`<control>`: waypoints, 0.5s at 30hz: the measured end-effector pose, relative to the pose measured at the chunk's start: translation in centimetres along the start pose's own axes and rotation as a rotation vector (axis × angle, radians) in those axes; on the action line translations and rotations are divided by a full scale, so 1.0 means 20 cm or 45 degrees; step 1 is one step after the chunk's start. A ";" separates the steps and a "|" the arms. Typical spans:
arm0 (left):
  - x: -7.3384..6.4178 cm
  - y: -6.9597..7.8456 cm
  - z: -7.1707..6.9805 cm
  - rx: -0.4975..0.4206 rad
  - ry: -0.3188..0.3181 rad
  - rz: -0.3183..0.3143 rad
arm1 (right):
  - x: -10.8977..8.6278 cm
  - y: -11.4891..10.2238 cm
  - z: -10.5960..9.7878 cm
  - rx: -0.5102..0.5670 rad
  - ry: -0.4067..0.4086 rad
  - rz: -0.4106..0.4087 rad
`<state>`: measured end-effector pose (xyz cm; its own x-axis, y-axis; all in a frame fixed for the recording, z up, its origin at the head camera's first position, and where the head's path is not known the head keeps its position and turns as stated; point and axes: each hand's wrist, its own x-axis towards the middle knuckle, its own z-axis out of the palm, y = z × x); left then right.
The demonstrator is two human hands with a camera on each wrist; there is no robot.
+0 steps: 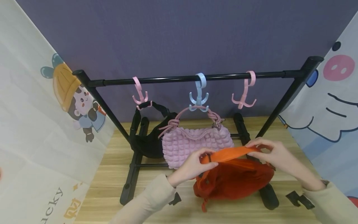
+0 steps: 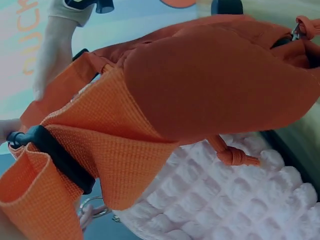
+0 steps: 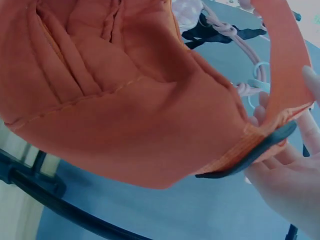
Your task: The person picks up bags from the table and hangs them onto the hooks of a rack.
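In the head view an orange-red cloth bag hangs low in front of a black rack, its bright orange strap stretched between both hands. The left hand pinches the strap's left end between thumb and fingers, near a black buckle. At the strap's right end, the right hand grips it between thumb and fingers. The left wrist view shows the folded orange webbing with its black buckle and the bag's side. Part of the right hand appears beside the strap in the right wrist view.
Along the rack's bar hang a left pink hook, a blue hook and a right pink hook. A black bag hangs from the left hook, and a quilted pink bag from the blue one. Rack feet stand on the wood-look surface.
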<state>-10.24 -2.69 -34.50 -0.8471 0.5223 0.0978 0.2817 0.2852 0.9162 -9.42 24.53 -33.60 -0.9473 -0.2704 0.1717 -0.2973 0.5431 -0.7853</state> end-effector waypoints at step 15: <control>0.11 -0.03 0.00 0.064 0.167 0.272 | 0.04 -0.06 -0.10 -0.060 0.171 -0.143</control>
<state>-12.35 -1.69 -34.88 -0.8164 0.4671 0.3395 0.4796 0.2211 0.8492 -10.19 25.32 -31.35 -0.9143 -0.2243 0.3371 -0.4043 0.5530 -0.7285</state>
